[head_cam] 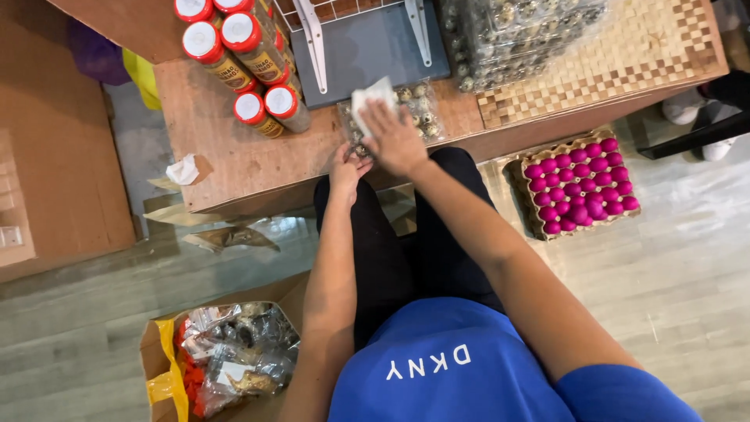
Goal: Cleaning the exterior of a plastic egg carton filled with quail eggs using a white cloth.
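Right hand (pixel 394 141): palm down, fingers spread flat over a clear plastic pack of speckled quail eggs (pixel 418 109), pressing a white slip of paper (pixel 370 99) against its lid. Left hand (pixel 348 167): at the near edge of the same pack, fingers curled together against its corner; whether it actually grips the plastic cannot be told from here. Pack: lying flat on the wooden desk (pixel 234 148), close to its front edge, directly before the seated person.

Further items on the desk: a cluster of red-capped bottles (pixel 242 59) to the left of the pack; a grey scale with a white wire frame (pixel 367 43) just behind it; a stack of more clear egg packs (pixel 516 31) on a woven mat (pixel 625 59) to the right; a crumpled white scrap (pixel 183 169) near the left edge.

On the floor: a cardboard tray of pink eggs (pixel 578 184) to the right of the person's knees; an open box of foil and plastic wrappers (pixel 226 355) to the left.
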